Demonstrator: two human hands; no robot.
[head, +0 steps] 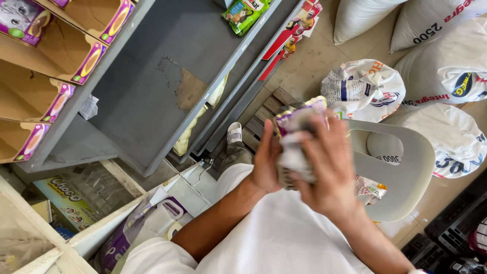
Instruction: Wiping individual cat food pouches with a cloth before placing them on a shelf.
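hands | gripping pouch stack | above white chair

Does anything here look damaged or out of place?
Yes. The grey shelf has a worn, peeling patch in its middle, brown underneath. A loose green pouch lies alone at its far edge. Both hands, left hand and right hand, hold a bundle of pouches.

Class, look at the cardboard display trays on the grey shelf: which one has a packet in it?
The top-left cardboard tray: a purple packet sits in it; the other trays show only bare cardboard.
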